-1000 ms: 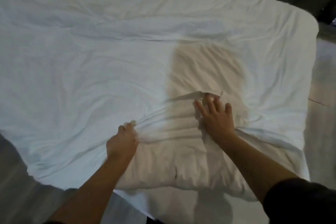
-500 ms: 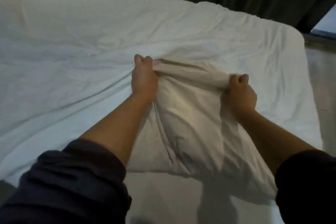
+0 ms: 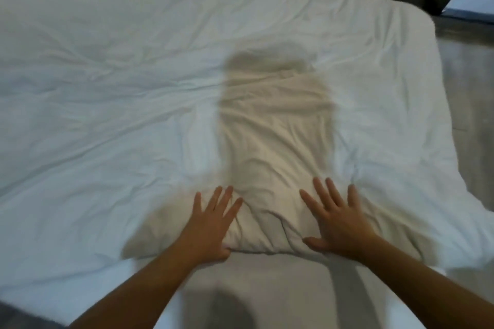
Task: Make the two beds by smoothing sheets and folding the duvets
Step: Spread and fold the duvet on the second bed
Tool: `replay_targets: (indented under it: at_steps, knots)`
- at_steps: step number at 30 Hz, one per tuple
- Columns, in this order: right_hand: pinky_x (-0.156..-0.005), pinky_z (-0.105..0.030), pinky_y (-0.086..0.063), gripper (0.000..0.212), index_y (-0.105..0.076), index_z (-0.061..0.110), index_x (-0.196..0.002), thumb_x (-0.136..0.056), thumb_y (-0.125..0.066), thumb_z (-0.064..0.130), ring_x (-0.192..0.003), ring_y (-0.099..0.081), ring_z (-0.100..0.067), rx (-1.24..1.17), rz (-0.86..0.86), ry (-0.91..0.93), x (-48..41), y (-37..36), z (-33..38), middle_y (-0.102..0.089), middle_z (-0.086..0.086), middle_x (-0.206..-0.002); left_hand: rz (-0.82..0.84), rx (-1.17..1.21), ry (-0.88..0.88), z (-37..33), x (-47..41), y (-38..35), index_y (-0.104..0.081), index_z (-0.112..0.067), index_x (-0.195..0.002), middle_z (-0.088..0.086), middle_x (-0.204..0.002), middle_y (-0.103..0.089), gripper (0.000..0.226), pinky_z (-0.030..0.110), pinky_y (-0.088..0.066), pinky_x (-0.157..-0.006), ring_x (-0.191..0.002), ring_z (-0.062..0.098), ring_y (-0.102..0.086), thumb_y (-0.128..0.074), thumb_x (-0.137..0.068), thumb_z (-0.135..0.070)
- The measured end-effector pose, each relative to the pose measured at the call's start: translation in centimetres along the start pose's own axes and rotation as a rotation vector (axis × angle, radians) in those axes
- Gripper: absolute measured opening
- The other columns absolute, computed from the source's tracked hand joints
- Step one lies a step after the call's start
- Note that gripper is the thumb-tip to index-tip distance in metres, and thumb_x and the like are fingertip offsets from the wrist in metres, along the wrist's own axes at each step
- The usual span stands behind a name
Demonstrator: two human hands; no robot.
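Both hands flat, fingers spread, gripping nothing: left hand (image 3: 211, 224), right hand (image 3: 338, 222) press the duvet (image 3: 133, 88) edge; duvet spread but creased; folding not done; second bed unseen.

the left forearm (image 3: 149, 283) and right forearm (image 3: 417, 275) reach forward from the bottom of the view, both bare. the left hand (image 3: 211, 222) lies palm down, fingers straight and fanned apart, thumb angled inward. the right hand (image 3: 339, 222) mirrors it — palm down, fingers spread, thumb stretched toward the left hand. the hands are apart, roughly level.
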State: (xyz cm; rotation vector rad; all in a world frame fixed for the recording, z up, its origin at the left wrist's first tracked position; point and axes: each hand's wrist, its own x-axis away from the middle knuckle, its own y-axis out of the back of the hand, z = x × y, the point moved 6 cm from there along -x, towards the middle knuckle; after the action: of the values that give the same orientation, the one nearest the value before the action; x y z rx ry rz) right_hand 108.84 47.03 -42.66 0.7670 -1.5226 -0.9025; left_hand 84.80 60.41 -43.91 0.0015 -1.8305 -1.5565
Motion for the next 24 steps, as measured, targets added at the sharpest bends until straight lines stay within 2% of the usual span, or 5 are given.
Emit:
replay_targets:
  at_steps: [7,10,12,17,24]
  knots:
    - [-0.096,-0.073,-0.02,0.124,0.004,0.018,-0.155,-0.066,-0.069,0.065,-0.14,-0.021,-0.053,0.124,0.202,-0.159,1.0,-1.2,-1.4,-0.001,-0.033,-0.156,-0.017,0.152,0.017,-0.8,-2.9,2.3,-0.018,-0.022,-0.153,0.01,-0.161,-0.008,0.079,0.041,-0.026,-0.112,-0.147,0.027,-0.016,-0.061,-0.087,-0.014]
    - [-0.051,-0.043,-0.052,0.084,-0.054,0.003,-0.122,-0.045,-0.086,0.01,-0.07,-0.064,-0.043,0.117,0.217,-0.136,0.2,-2.0,-1.3,-0.061,-0.036,-0.096,-0.098,0.288,0.095,0.0,-2.6,3.5,-0.034,-0.018,-0.145,0.009,-0.152,-0.032,0.056,0.033,-0.033,-0.106,-0.135,0.025,-0.038,-0.053,-0.093,-0.016]
    - [-0.035,-0.03,-0.043,0.055,-0.061,0.005,-0.082,-0.035,-0.089,-0.003,-0.042,-0.055,-0.03,0.056,0.0,-0.1,-0.7,-0.8,-1.3,-0.056,-0.017,-0.06,-0.127,0.258,0.199,-0.1,-2.0,3.7,-0.04,-0.014,-0.138,0.011,-0.139,-0.044,0.044,0.035,-0.039,-0.098,-0.123,0.027,-0.048,-0.048,-0.095,-0.017]
    - [-0.085,-0.032,-0.047,0.027,-0.057,0.016,-0.117,-0.09,-0.055,0.017,-0.109,-0.06,-0.027,0.144,0.102,-0.08,2.2,2.9,-0.3,-0.06,-0.007,-0.117,-0.086,0.055,0.2,-0.9,0.7,3.6,-0.05,-0.013,-0.128,0.007,-0.129,-0.052,0.035,0.034,-0.042,-0.094,-0.117,0.025,-0.053,-0.053,-0.092,-0.016]
    - [-0.096,-0.032,-0.045,0.033,-0.059,0.017,-0.121,-0.094,-0.051,0.031,-0.117,-0.058,-0.025,0.299,0.363,0.134,11.4,3.2,2.0,-0.059,-0.006,-0.128,-0.004,0.184,0.021,-7.1,10.2,1.3,-0.058,-0.021,-0.123,0.005,-0.125,-0.054,0.037,0.035,-0.046,-0.094,-0.114,0.026,-0.055,-0.058,-0.086,-0.012]
